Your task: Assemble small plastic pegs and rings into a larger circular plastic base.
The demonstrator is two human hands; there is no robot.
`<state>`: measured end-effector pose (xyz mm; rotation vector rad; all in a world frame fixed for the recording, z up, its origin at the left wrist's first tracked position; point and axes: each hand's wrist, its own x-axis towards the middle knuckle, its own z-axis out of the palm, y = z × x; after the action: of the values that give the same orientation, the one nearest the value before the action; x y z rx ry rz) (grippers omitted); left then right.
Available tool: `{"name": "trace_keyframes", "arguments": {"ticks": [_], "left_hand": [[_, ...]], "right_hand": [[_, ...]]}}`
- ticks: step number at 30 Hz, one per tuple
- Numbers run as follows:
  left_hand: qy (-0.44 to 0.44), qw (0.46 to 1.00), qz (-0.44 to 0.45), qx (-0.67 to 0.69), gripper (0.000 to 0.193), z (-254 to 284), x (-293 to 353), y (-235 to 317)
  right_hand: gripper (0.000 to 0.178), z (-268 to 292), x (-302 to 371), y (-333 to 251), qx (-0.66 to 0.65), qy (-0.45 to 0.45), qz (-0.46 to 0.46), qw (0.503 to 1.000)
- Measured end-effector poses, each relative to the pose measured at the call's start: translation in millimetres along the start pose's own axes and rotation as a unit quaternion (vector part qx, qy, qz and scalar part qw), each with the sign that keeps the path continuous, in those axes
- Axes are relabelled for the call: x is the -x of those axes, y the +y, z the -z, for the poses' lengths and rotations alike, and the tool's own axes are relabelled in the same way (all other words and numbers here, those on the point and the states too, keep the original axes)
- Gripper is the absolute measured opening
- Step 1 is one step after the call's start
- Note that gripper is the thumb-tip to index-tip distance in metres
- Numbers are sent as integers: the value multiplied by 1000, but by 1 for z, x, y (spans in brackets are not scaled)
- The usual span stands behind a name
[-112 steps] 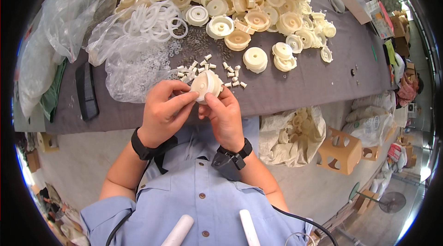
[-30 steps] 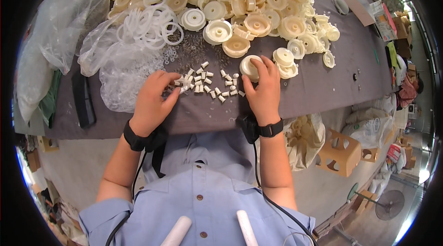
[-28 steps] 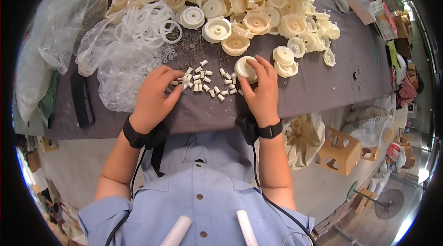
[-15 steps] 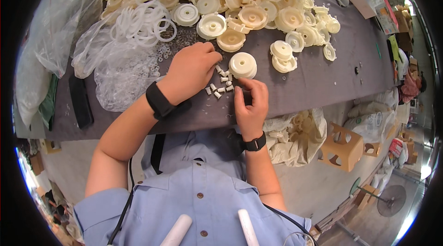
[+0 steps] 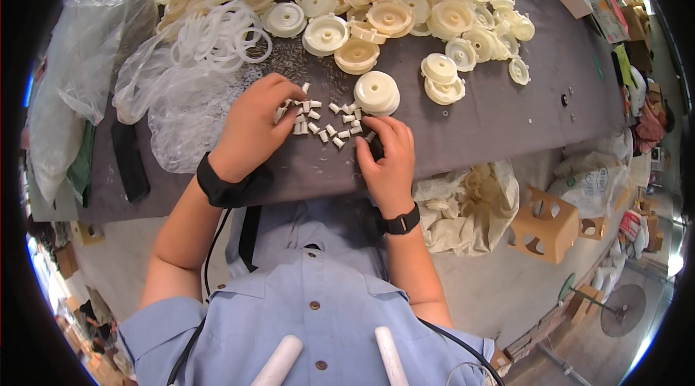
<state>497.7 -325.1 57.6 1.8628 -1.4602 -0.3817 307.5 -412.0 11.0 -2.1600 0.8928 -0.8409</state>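
- Head view: the left hand (image 5: pixel 250 129), at centre frame, is lying palm down on the grey table top (image 5: pixel 492 115), its curled fingers raking into the small white plastic pegs (image 5: pixel 326 122) scattered just right of it; whether a peg is pinched, I cannot tell.
- The right hand (image 5: pixel 387 162), just below the pegs, is closing thumb and forefinger at the scatter's lower edge, seemingly picking one; the grasp itself is hidden.
- A cream round plastic spool (image 5: pixel 376 91) is sitting flat just above the pegs, within easy reach.
- A heap of similar cream discs (image 5: pixel 376 2) is filling the upper centre, with clear white plastic rings (image 5: pixel 221 31) spilling from crumpled bags at upper left.
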Motion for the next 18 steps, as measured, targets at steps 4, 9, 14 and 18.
{"name": "trace_keyframes", "arguments": {"ticks": [4, 9, 14, 18], "left_hand": [[47, 997, 49, -29, 16, 19, 18, -12], [62, 993, 31, -91, 13, 31, 31, -22], [74, 990, 58, -101, 11, 41, 44, -28], [54, 992, 40, -109, 9, 41, 42, -26]], "right_hand": [[22, 3, 8, 4, 72, 17, 4, 997], [21, 7, 3, 3, 43, -15, -35, 998], [17, 12, 11, 2, 101, 1, -13, 995], [14, 14, 9, 2, 85, -8, -38, 996]]}}
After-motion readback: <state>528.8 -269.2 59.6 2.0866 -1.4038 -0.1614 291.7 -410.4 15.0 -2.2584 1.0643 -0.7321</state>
